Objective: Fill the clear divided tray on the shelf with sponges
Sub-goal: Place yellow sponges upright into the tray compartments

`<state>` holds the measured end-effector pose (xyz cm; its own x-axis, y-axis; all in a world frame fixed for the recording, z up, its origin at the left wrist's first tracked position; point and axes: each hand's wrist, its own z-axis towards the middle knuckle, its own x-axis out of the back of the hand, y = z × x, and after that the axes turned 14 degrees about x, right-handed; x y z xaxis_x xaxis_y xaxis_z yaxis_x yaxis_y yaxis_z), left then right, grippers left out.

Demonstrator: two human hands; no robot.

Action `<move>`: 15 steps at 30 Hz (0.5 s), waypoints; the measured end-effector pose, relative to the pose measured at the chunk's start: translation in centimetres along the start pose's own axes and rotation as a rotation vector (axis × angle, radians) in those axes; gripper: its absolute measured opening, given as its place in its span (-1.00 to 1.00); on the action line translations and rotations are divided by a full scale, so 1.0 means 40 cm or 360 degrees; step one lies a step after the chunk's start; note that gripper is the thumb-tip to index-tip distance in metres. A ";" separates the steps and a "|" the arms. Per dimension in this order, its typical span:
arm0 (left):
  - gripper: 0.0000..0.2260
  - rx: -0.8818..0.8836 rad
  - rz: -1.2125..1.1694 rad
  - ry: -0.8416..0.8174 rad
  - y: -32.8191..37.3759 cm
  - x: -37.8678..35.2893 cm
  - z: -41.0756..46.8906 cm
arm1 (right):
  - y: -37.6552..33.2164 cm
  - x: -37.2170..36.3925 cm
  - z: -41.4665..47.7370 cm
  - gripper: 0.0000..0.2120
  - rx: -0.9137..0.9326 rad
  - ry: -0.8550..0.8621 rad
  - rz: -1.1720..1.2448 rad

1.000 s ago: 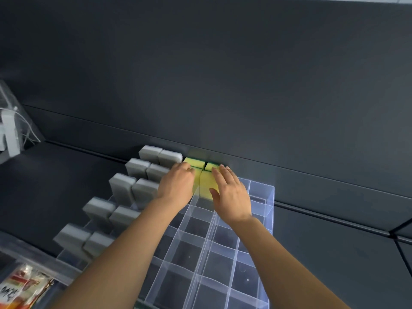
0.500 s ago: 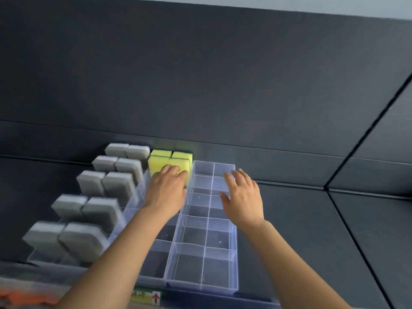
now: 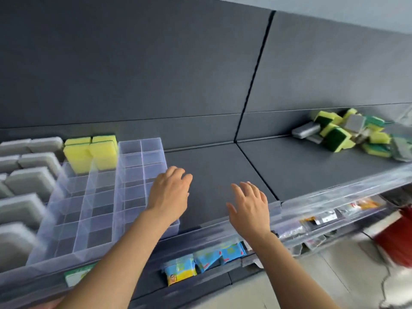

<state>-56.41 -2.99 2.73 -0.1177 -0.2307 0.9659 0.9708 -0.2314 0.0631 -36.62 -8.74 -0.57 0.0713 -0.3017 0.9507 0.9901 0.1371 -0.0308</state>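
The clear divided tray (image 3: 124, 197) stands on the dark shelf at the left. Two yellow sponges with green backs (image 3: 90, 153) stand upright in its far compartments. Grey sponges (image 3: 31, 172) fill the columns on the left side. A loose pile of yellow-green and grey sponges (image 3: 347, 132) lies far right on the shelf. My left hand (image 3: 170, 192) hovers above the tray's right edge, fingers relaxed and holding nothing. My right hand (image 3: 249, 208) is spread open over the bare shelf, to the right of the tray.
A clear front rail (image 3: 334, 197) runs along the shelf edge. Small blue and yellow packets (image 3: 200, 262) hang on the shelf below. A red object (image 3: 394, 237) sits at the lower right. Bare dark shelf (image 3: 223, 166) lies between tray and pile.
Both hands have drawn back from the yellow sponges and shifted right. The camera has swung right, bringing the loose sponge pile into view.
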 end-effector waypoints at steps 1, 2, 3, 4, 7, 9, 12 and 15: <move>-0.70 -0.0037 -0.0006 -0.0007 0.029 -0.003 -0.005 | 0.020 0.007 -0.023 -0.54 -0.0037 -0.0019 -0.0003; -0.70 -0.0066 -0.0008 -0.0014 0.058 -0.006 -0.008 | 0.040 0.015 -0.044 -0.54 -0.0067 -0.0035 -0.0007; -0.70 -0.0098 -0.0008 -0.0017 0.085 -0.009 -0.010 | 0.062 0.022 -0.065 -0.53 -0.0097 -0.0054 -0.0007; -0.70 -0.0134 -0.0012 -0.0023 0.113 -0.012 -0.011 | 0.085 0.029 -0.085 -0.52 -0.0130 -0.0070 0.0001; -0.71 -0.0254 -0.0035 -0.0025 0.204 -0.027 -0.007 | 0.163 0.050 -0.144 -0.50 -0.0234 -0.0068 -0.0001; -0.72 -0.0332 -0.0038 -0.0032 0.271 -0.039 -0.005 | 0.218 0.065 -0.178 -0.49 -0.0294 -0.0067 0.0002; -0.74 -0.0397 -0.0037 -0.0056 0.382 -0.055 0.002 | 0.313 0.085 -0.223 -0.48 -0.0366 -0.0106 -0.0010; -0.71 -0.0439 -0.0047 -0.0069 0.499 -0.071 0.013 | 0.417 0.102 -0.260 -0.48 -0.0402 -0.0128 -0.0021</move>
<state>-36.61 -6.44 1.36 -0.1301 -0.1806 0.9749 0.8729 -0.4872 0.0263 -18.54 -17.48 -0.41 0.0586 -0.2245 0.9727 0.9904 -0.1093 -0.0849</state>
